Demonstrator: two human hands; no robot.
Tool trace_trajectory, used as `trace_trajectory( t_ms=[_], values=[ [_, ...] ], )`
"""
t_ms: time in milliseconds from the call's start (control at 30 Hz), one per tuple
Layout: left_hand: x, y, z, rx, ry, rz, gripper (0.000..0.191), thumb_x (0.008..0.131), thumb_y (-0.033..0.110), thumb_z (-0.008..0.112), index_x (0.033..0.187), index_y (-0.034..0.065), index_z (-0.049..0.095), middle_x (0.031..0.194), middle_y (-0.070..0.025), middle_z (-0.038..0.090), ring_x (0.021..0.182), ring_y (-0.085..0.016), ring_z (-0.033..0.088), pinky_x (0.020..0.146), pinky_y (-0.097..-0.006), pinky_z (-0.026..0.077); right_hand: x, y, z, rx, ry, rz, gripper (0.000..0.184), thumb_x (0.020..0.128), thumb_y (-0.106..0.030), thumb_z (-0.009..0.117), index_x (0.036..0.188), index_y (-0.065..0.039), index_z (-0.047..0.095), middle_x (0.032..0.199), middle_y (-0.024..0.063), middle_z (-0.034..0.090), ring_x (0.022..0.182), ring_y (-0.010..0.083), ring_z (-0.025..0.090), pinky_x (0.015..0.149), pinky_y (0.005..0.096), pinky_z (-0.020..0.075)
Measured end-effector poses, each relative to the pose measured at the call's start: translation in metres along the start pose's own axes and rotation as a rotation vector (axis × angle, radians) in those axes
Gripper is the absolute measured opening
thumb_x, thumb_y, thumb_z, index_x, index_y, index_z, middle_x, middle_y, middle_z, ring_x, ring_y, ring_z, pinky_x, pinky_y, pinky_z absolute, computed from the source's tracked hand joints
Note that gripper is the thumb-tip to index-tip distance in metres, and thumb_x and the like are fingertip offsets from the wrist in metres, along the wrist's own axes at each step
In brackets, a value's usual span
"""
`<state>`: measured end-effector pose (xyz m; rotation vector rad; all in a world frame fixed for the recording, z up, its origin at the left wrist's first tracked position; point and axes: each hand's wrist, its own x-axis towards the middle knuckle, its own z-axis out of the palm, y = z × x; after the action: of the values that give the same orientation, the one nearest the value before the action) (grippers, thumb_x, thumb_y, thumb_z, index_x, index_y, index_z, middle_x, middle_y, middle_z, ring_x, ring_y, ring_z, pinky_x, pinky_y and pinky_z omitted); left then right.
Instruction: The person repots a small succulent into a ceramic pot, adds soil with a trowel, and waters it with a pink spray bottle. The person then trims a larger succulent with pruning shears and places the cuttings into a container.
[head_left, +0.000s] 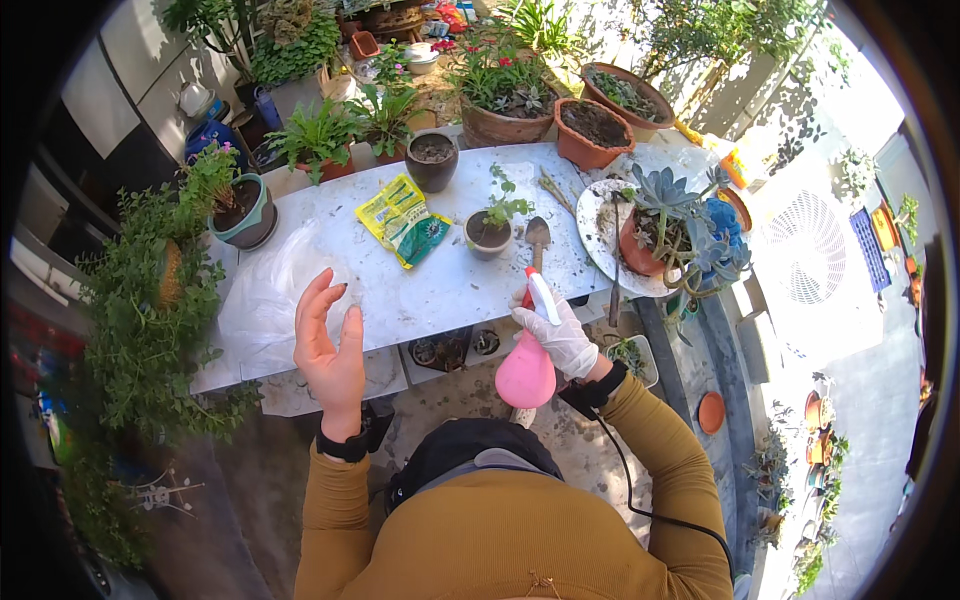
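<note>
In my gloved right hand (564, 341) is a pink spray bottle (525, 379) with a red and white trigger head, held before the table's front edge. My bare left hand (328, 345) is raised with fingers apart and nothing in it, near a clear plastic bag (262, 292). Past the sprayer lies a small hand trowel (538, 236), blade pointing away from me. Just left of the trowel stands a small pot (487, 244) of dark soil with a leafy seedling (506, 202). A yellow and green printed packet (401, 221) lies flat further left.
A white plate (596, 244) at the right carries loose soil, a long-handled tool (616, 277) and a potted succulent (664, 217). Soil-filled pots (433, 176) (592, 139) line the white table's (315, 202) far edge. A green pot (247, 214) stands at the left. A black cable (637, 495) hangs by my right arm.
</note>
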<state>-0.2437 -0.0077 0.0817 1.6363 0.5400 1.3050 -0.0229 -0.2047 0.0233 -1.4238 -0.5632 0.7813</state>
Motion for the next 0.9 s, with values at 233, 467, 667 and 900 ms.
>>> trace_trajectory(
  t_ms=[233, 467, 667, 900],
  values=[
    [-0.010, -0.005, -0.023, -0.014, 0.035, -0.054, 0.027, 0.088, -0.006, 0.061, 0.114, -0.0024, 0.062, 0.137, -0.0167, 0.055, 0.127, -0.024, 0.052, 0.108, -0.0375, 0.039, 0.014, -0.002, 0.001, -0.028, -0.070, 0.088, 0.028, 0.089, -0.011, 0.070, 0.112, -0.005, 0.057, 0.094, 0.0022, 0.056, 0.083, 0.0122, 0.057, 0.066, 0.0302, 0.0568],
    [-0.007, -0.009, -0.020, -0.019, -0.002, -0.007, 0.024, 0.088, -0.005, 0.063, 0.112, -0.0013, 0.063, 0.137, -0.0169, 0.055, 0.126, -0.024, 0.052, 0.108, -0.0378, 0.039, 0.018, -0.011, 0.007, -0.007, 0.037, 0.062, 0.028, 0.086, -0.010, 0.071, 0.110, -0.006, 0.058, 0.096, 0.0002, 0.057, 0.087, 0.0113, 0.054, 0.076, 0.0284, 0.0499],
    [-0.006, -0.001, -0.008, -0.115, 0.120, -0.080, 0.013, 0.089, -0.005, 0.064, 0.101, 0.0000, 0.062, 0.138, -0.0175, 0.055, 0.126, -0.026, 0.052, 0.109, -0.0414, 0.039, 0.031, -0.041, -0.002, -0.122, -0.016, 0.001, 0.034, 0.087, -0.005, 0.068, 0.119, -0.003, 0.056, 0.093, 0.0015, 0.056, 0.081, 0.0117, 0.056, 0.067, 0.0287, 0.0553],
    [-0.006, -0.009, -0.015, -0.047, 0.060, -0.020, 0.011, 0.089, -0.003, 0.065, 0.098, 0.0009, 0.061, 0.138, -0.0179, 0.054, 0.127, -0.026, 0.051, 0.109, -0.0412, 0.039, 0.029, -0.049, 0.001, -0.028, 0.001, -0.002, 0.024, 0.085, -0.005, 0.069, 0.106, -0.002, 0.060, 0.087, 0.0034, 0.059, 0.078, 0.0135, 0.057, 0.071, 0.0256, 0.0491]
  ],
)
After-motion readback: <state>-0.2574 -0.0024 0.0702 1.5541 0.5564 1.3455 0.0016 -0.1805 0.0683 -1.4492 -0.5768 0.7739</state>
